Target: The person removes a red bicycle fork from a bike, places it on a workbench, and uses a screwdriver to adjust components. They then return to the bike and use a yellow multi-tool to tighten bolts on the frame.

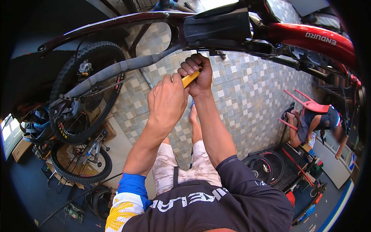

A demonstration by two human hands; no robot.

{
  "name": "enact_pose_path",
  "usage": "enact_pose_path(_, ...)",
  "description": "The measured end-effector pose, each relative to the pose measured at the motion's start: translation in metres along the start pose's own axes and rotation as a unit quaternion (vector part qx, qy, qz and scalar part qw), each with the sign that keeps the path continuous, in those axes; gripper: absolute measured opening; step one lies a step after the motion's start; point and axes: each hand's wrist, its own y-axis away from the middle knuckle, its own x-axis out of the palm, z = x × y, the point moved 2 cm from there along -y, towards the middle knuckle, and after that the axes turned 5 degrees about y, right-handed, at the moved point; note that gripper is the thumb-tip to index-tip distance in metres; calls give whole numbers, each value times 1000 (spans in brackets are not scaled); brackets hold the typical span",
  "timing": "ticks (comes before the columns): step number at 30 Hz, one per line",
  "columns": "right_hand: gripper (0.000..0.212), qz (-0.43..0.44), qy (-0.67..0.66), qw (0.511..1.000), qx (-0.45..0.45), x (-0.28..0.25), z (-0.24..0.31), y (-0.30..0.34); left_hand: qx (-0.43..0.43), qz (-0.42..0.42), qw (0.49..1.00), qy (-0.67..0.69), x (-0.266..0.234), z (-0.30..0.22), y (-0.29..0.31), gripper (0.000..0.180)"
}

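Observation:
A yellow tool (190,78) with a dark spot near its upper end slants between my two hands; its kind cannot be made out. My left hand (166,99) is closed round the lower end, knuckles up, hiding that part. Curled about the upper end, my right hand (201,74) sits just beneath the underside of a dark red bicycle frame (313,35). A black cover (217,29) wraps the middle of the frame, right above my hands. To the left runs the chainstay, sleeved in a grey ribbed wrap (116,66).
A wheel with a knobby tyre (58,87) stands at the left, with another tyre (104,166) below it. At the right a person (319,121) sits on a red plastic chair (315,107). Two wheels (266,166) and tools lie at lower right. The floor is tiled (247,96).

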Motion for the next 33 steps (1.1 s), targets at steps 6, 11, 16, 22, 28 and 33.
enact_pose_path(6,27,-163,355,914,-110,9,6,5,-7,57,993,103,37,33,-21,33)
enact_pose_path(11,28,-238,698,613,-284,-1,13,6,42,80,924,372,126,65,-44,44)
enact_pose_path(16,23,-226,847,373,-303,39,-16,7,-37,-62,851,520,245,89,-50,37)
enact_pose_path(22,38,-151,735,630,-198,11,43,33,-120,30,794,595,173,4,-17,29)
enact_pose_path(28,53,-248,640,724,-69,-30,82,113,27,286,449,846,159,3,-17,24)
enact_pose_path(33,54,-224,534,815,-25,-40,54,132,-112,249,593,757,153,3,-7,42)
